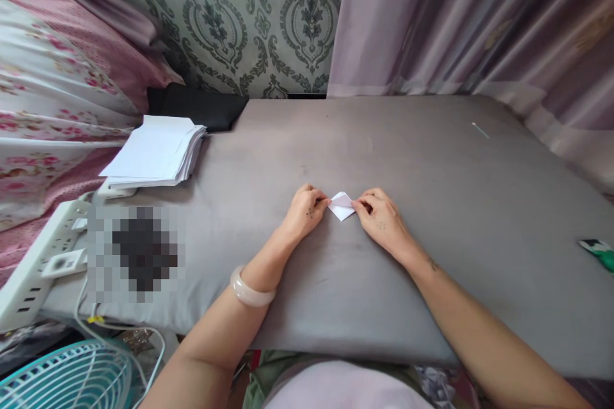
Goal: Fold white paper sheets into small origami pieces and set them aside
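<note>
White folded paper (342,208) between left hand (307,209) and right hand (380,214), pinched

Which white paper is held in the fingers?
The small folded piece, pinched at its side corners by the left hand and right hand; the larger sheets lie stacked off to the left, touched by neither.

bangle (251,289): glossy, smooth. table cover (384,294): matt grey cloth, lightly creased. folded piece (342,207) & stack at far left (153,148): matt white paper. power strip (36,268), left: smooth white plastic. curtain (412,19), far right: cloth w/ soft sheen.
</note>
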Demonstrator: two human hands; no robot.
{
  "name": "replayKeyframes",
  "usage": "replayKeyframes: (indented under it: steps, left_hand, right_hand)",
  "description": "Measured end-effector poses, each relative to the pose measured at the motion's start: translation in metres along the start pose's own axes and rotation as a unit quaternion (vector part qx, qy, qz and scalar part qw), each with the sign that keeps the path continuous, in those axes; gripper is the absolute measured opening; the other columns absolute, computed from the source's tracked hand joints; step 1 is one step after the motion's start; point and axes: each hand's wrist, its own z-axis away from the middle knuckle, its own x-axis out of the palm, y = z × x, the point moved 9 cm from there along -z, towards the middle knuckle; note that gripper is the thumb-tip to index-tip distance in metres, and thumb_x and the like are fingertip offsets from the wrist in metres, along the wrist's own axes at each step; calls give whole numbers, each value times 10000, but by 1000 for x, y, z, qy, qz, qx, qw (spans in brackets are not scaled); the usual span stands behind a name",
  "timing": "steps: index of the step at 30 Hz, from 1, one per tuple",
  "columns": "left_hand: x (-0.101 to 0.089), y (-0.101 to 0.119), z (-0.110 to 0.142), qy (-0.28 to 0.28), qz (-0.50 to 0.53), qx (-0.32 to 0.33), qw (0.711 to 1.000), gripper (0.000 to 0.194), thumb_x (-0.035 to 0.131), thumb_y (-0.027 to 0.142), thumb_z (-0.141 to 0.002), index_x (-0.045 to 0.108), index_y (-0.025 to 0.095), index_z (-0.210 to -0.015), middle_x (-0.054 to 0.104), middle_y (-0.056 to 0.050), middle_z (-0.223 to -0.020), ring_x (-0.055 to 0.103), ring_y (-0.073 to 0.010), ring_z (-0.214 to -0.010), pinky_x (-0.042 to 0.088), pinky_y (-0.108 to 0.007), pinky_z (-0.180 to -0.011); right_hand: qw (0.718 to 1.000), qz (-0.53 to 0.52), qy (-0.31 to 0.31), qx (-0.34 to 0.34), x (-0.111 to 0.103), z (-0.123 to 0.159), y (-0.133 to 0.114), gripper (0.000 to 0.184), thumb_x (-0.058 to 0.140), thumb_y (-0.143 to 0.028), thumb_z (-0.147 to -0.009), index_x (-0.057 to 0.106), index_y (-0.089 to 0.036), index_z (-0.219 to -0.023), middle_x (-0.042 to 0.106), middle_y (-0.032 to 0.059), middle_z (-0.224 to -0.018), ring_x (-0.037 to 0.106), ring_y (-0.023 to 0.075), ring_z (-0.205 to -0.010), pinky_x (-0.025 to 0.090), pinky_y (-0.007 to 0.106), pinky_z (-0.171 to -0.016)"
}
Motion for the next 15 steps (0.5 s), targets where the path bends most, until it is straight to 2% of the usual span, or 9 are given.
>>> replayKeyframes:
  steps: [4, 15]
  left_hand:
    - [-3, -4, 1, 4, 18, -40, 999, 131, 625, 249, -840, 686, 148, -784, 613, -63, -908, 570, -134, -724, 484, -291, -748]
    - [1, -4, -1, -7, 16, -32, 999, 95, 604, 211, -839, 666, 157, -791, 596, -60, -922, 567, -139, -757, 487, -302, -769]
  right_hand:
    - [1000, -8, 5, 9, 0, -1, 1, 217, 543, -315, -864, 665, -185, -742, 594, 54, -902, 551, 126, -633, 478, 313, -698]
    - [997, -27, 1, 67, 3, -5, 10, 221, 599, -338, -819, 631, -186, -662, 607, 59, -920, 564, 122, -615, 488, 320, -689]
